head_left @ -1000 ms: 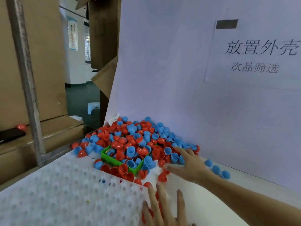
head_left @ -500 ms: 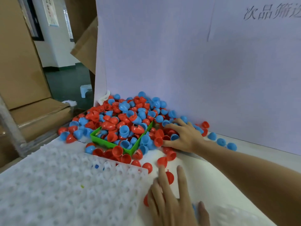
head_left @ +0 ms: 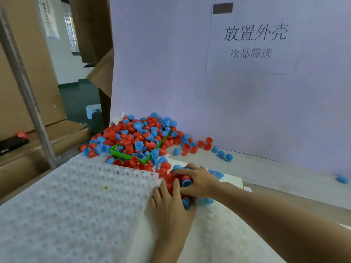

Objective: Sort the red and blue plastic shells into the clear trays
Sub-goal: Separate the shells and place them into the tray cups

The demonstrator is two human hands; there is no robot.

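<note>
From the head camera, a big pile of red and blue shells (head_left: 136,135) lies at the back of the table (head_left: 266,173), against a white board (head_left: 190,73). Many shells sit in a green tray (head_left: 121,154) in the middle of the pile. Some blue shells (head_left: 221,154) lie apart on the right.

A clear tray (head_left: 66,205) with rows of little cups lies on the left, close to the camera. A second clear tray (head_left: 218,234) lies under the arms on the right.

The two hands meet over a small heap of shells (head_left: 167,178) between the trays. The right hand (head_left: 199,180) has its fingers curled around some shells, with a blue shell (head_left: 187,182) showing under them. The left hand (head_left: 169,205) lies flat with its fingers straight, touching the red shells. A blue shell (head_left: 186,203) peeks out beside it.

A paper sign (head_left: 254,40) hangs on the board.
</note>
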